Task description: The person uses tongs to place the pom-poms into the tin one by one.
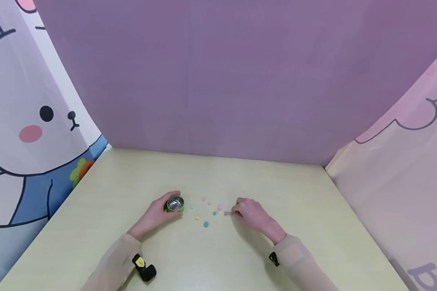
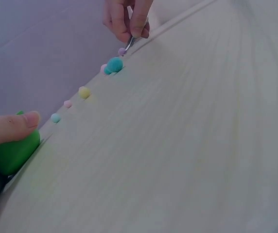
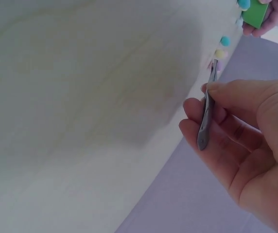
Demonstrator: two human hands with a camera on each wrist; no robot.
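My left hand (image 1: pixel 154 215) holds a small green cup (image 1: pixel 175 203) with a shiny metal inside, thumb on the near side and fingers round the far side. To its right, my right hand (image 1: pixel 254 215) pinches metal tweezers (image 3: pixel 207 114) between thumb and fingers. Their tip is at a small purple ball (image 2: pixel 122 51); whether it is gripped or only touched I cannot tell. Between the hands lie several small balls, among them a larger blue ball (image 1: pixel 206 224), a yellow ball (image 1: pixel 197 218), a pink ball (image 1: pixel 220 207) and a pale blue ball (image 2: pixel 55 118).
The pale wooden table (image 1: pixel 204 258) extends around both hands. A purple panel (image 1: pixel 218 81) rises at its back edge, with cartoon-printed cloth (image 1: pixel 32 101) on the left and pink printed cloth (image 1: pixel 415 173) on the right. A black wrist device (image 1: pixel 145 270) sits at the left sleeve.
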